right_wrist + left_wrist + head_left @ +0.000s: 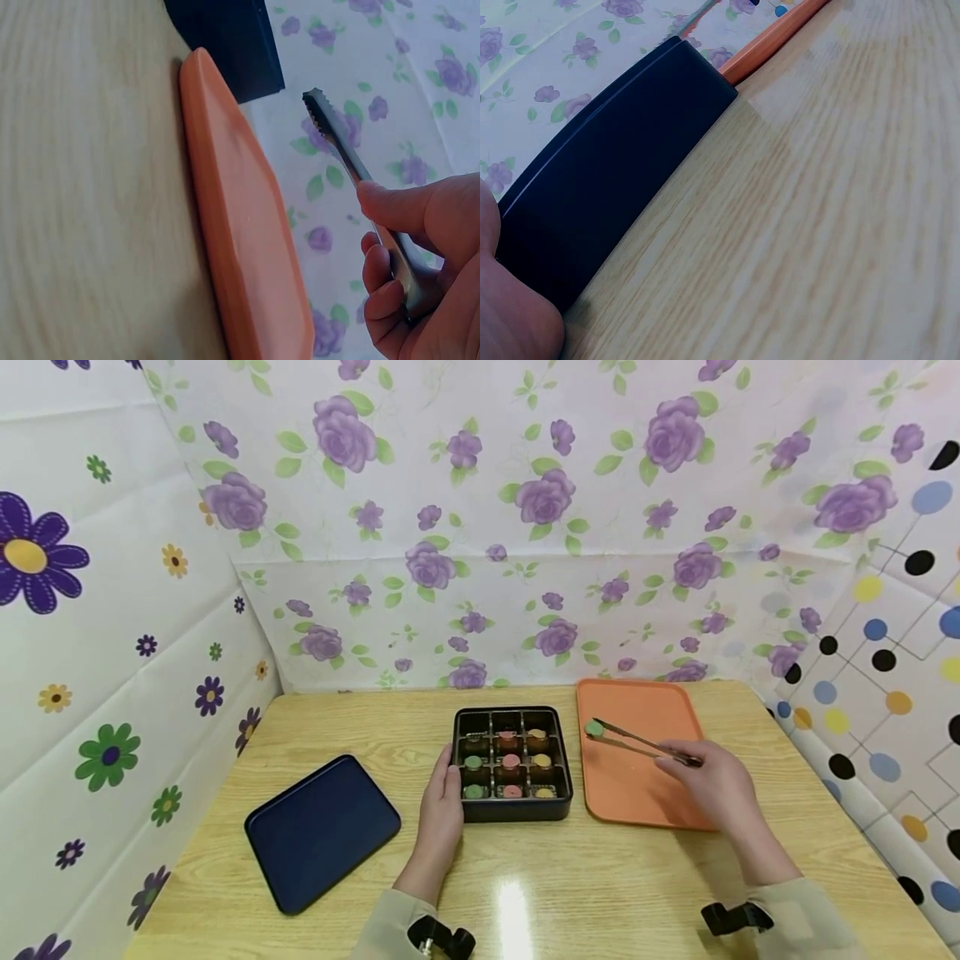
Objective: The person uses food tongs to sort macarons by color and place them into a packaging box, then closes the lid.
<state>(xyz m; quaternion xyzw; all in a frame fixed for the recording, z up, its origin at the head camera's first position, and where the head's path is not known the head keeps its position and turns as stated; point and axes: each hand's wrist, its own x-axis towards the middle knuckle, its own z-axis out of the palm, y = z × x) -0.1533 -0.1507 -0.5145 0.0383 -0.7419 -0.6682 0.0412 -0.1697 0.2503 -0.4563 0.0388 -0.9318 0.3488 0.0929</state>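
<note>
A black box (517, 812) with a divided insert stands at the table's middle. Green, pink and yellow macarons (511, 762) sit in its compartments in colour columns; no coloured piece shows in the back left one. My left hand (441, 810) rests along the box's left side, fingers straight against the wall, with the thumb by the near corner. In my right hand (712, 781) is a pair of metal tongs (356, 161), gripped between thumb and curled fingers. A green macaron (594, 728) sits between the tong tips, over the left part of an orange tray (637, 793).
A dark blue rectangular lid or tray (322, 835) lies aslant on the wooden table (585, 893) at left. The orange tray is just right of the box. Flower-patterned cloth (525, 610) hangs behind the table, with patterned cloth on both sides too.
</note>
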